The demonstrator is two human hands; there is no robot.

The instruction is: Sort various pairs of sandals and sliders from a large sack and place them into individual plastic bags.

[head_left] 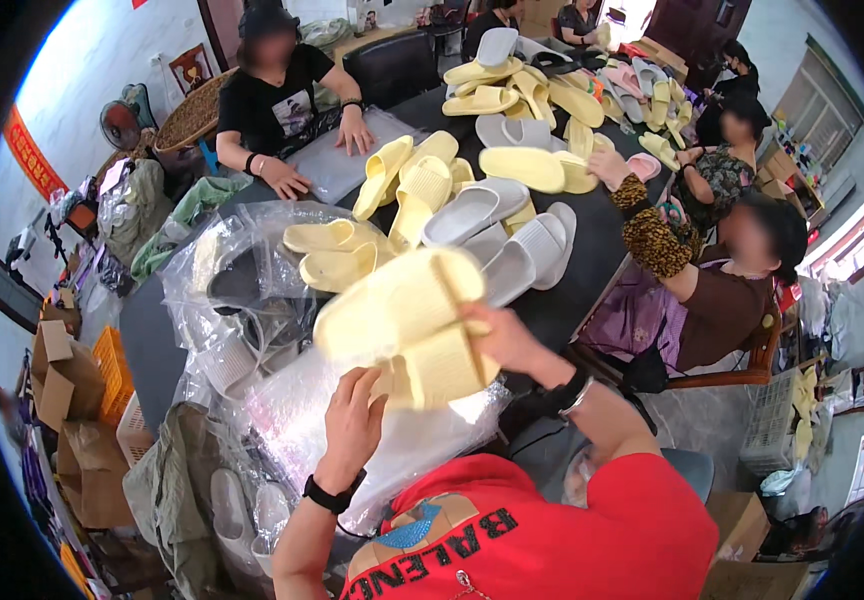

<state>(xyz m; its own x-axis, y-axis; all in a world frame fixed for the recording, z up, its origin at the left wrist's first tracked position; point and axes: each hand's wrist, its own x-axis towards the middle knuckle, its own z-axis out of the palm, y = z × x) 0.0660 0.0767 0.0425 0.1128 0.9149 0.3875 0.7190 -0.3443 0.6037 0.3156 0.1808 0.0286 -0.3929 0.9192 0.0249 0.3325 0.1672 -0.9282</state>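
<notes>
My right hand [507,340] grips a pair of pale yellow slide slippers [392,305] by one end, slightly blurred, above the table's near edge. My left hand [354,420] is beside their lower left edge, fingers stretched and apart; whether it touches them I cannot tell. Under both hands lies a stack of clear plastic bags [297,410]. Just beyond are more yellow slippers [337,250] and grey slippers [532,255] in a loose heap. Left of the stack, bagged slippers [232,360] rest in crinkled clear plastic.
Across the dark table [157,335], a person in black [287,110] rests both hands on flat plastic bags [352,160]. At right, a person with leopard-print sleeves [657,230] reaches into the heap. Cardboard boxes [92,470] and an orange crate [112,375] stand at left.
</notes>
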